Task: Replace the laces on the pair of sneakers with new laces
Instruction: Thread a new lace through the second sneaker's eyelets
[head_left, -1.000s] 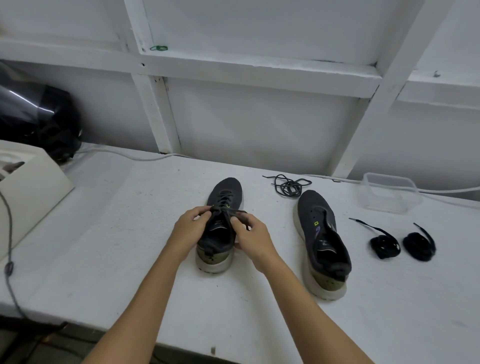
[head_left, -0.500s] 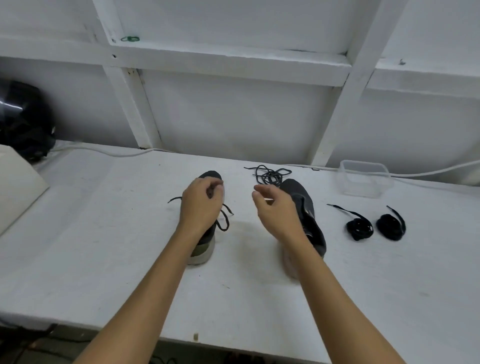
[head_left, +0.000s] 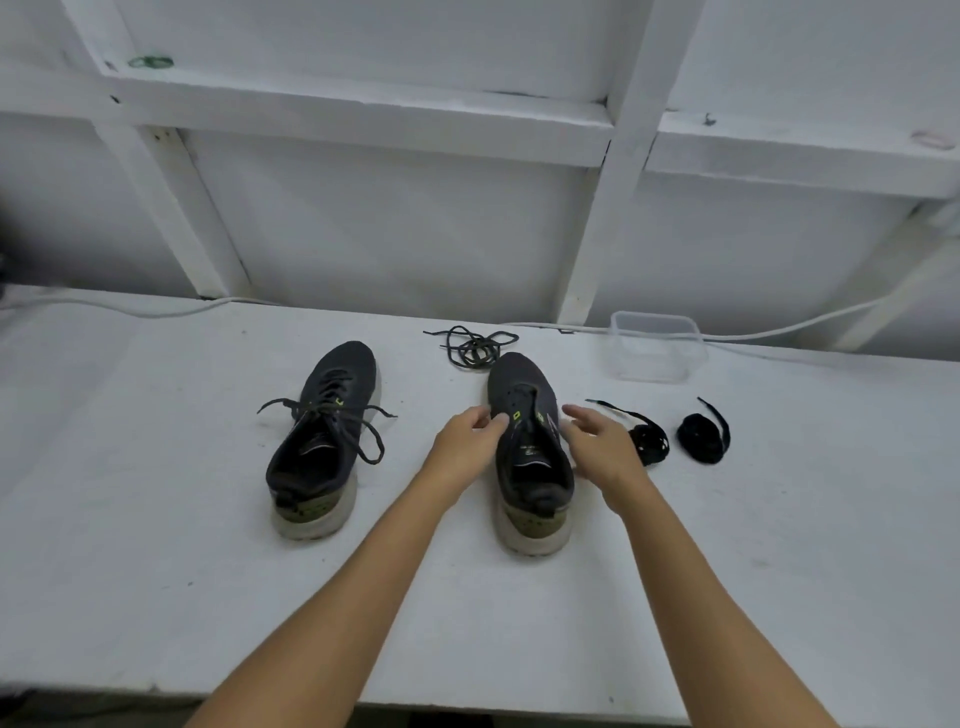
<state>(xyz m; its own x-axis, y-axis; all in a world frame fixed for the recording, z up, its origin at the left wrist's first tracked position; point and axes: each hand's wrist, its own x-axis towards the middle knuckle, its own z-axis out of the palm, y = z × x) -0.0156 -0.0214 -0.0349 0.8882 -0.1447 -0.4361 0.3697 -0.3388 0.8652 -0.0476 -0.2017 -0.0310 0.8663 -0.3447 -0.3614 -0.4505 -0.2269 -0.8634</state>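
Two dark sneakers stand heel-toward-me on the white table (head_left: 156, 571). The left sneaker (head_left: 322, 441) is laced, its lace ends lying loose on both sides. The right sneaker (head_left: 530, 452) has no lace in it. My left hand (head_left: 467, 441) touches the right sneaker's left side near the eyelets, fingers curled. My right hand (head_left: 602, 441) hovers by its right side, fingers apart, holding nothing. A loose old lace (head_left: 475, 347) lies behind the right sneaker's toe. Two coiled black new laces (head_left: 647, 441) (head_left: 704, 436) lie to the right.
A clear plastic container (head_left: 657, 345) stands at the back right by the wall. A white cable (head_left: 156, 310) runs along the table's back edge. White wooden framing forms the wall behind. The table's front edge is close to me.
Both hands left the left sneaker and moved right to the unlaced right sneaker. The left sneaker's lace now lies loose. The camera view shifted right.
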